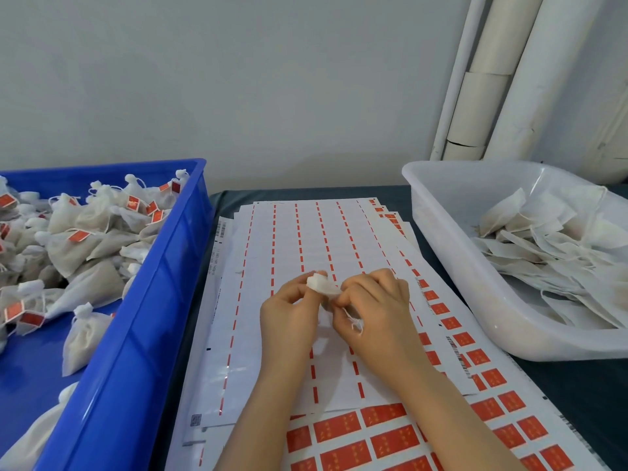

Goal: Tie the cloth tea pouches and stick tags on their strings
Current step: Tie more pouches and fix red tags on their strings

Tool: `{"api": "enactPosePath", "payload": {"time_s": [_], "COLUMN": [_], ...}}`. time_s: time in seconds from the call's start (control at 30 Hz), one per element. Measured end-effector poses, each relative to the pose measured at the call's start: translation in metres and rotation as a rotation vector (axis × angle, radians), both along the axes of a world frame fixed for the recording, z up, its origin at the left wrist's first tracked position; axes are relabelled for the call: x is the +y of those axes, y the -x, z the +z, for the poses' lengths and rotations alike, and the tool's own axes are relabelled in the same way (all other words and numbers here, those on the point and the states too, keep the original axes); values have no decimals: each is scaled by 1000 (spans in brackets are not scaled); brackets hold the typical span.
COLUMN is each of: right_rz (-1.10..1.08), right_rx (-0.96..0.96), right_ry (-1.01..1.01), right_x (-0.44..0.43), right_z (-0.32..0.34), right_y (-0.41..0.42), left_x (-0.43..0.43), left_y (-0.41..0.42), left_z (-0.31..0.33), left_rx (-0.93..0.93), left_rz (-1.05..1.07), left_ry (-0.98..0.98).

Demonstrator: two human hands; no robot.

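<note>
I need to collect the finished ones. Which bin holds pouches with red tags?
The blue crate on the left: its tied pouches carry red tags. The white tub on the right holds flat pouches without tags.

Both hands (336,311) pinch a white pouch (321,285) above sticker sheets (289,239).

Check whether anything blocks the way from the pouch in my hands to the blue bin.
Nothing visible blocks it. The pouch, held by the left hand and right hand, sits above flat sticker sheets; the blue bin lies to its left, and only its raised wall must be cleared.
</note>
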State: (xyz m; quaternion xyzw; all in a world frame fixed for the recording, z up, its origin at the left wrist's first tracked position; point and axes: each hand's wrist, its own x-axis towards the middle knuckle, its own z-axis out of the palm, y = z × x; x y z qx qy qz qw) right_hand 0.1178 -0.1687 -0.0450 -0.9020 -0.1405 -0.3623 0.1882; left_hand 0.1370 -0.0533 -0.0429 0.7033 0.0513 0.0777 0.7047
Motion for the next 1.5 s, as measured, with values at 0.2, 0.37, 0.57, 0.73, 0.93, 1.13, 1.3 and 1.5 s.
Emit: {"api": "enactPosePath", "payload": {"time_s": [0.2, 0.37, 0.57, 0.73, 0.93, 1.13, 1.3, 1.5], "right_rz": [-19, 13, 84, 105, 102, 93, 92, 89], "right_rx": [-34, -36, 102, 275, 271, 244, 215, 216], "right_ry": [-27, -84, -273, -438, -559, -560, -544, -553], "right_x": [0, 0, -3, -4, -11, -11, -15, -14], "right_z": [0, 0, 3, 5, 10, 12, 10, 9], "right_y": [-1, -2, 4, 8, 8, 10, 7, 6], "left_x": [-1, -4, -4, -3, -1, 1, 2, 1], "left_y": [5, 5, 4, 3, 6, 10, 11, 10], "left_z": [3, 3, 5, 6, 6, 9, 10, 11], "left_rx": [-54, -56, -33, -34, -91, -88, -49, -37], "left_rz": [15, -66, -160, -159, -253, -378, -463, -458], "left_ry": [48, 127, 126, 106, 4, -2, 2, 14]}}
